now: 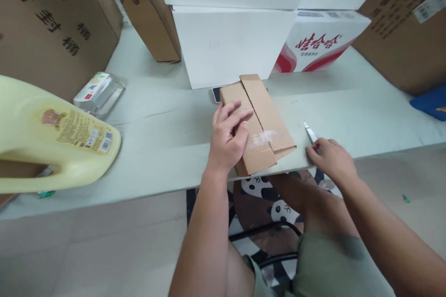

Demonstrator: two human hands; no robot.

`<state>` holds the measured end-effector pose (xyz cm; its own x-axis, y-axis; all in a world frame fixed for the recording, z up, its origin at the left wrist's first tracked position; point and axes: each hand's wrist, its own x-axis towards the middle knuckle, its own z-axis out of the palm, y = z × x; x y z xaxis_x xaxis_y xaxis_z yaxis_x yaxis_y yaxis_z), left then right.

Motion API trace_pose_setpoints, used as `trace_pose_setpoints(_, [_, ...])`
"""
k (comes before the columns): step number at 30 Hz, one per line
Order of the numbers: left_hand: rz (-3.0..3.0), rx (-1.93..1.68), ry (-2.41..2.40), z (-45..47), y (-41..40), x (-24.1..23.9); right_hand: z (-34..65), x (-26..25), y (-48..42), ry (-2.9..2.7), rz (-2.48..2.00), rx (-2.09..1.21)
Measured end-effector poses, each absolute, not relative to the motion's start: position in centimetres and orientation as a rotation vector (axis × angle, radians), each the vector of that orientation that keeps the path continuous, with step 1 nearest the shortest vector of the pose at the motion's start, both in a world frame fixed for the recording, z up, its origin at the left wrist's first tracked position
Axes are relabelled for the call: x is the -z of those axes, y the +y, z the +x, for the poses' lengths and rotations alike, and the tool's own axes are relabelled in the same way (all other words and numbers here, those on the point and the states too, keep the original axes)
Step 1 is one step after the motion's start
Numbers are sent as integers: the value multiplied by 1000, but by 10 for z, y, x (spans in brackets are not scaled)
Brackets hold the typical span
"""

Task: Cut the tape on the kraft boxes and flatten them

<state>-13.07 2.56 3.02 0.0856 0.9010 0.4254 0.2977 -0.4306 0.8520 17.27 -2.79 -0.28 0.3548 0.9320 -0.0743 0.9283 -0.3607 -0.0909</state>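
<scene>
A small brown cardboard box (268,106) lies near the front edge of the table, its top flaps meeting along a seam with clear tape across the near end. The flap at its near right corner stands slightly open. My left hand (228,137) grips the box on its left side, fingers bent over the top. To the right of the box, my right hand (331,158) is closed round a utility knife (311,133). Its tip points away from me, just above or on the table surface; which, I cannot tell. A phone (216,94) is partly hidden behind the box.
White cartons (233,46) stand stacked at the back, beside a red-and-white printed carton (317,41). At left are a large yellow jug (62,139), a clear plastic container (99,93), an open cardboard box (151,23) and a big carton (52,23). Another big carton (407,28) stands right.
</scene>
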Motion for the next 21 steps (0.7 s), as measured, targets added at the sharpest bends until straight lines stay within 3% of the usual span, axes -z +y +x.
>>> trace_pose_setpoints(3, [1787,-1358,1184,-131,25,-30,165,-3,-32,-1507,-2410,-443])
trace_pose_setpoints(9, [1786,-1342,1188,-131,24,-32,145,-35,-48,-1180,-1391,-1007])
trace_pose_setpoints(17, [1811,-1351,1186,-130,25,-29,109,-69,-45,-1235,-1001,-981])
trace_pose_setpoints(21, [1813,-1352,1187,-131,25,-29,89,-70,-53,-1418,-1022,-693])
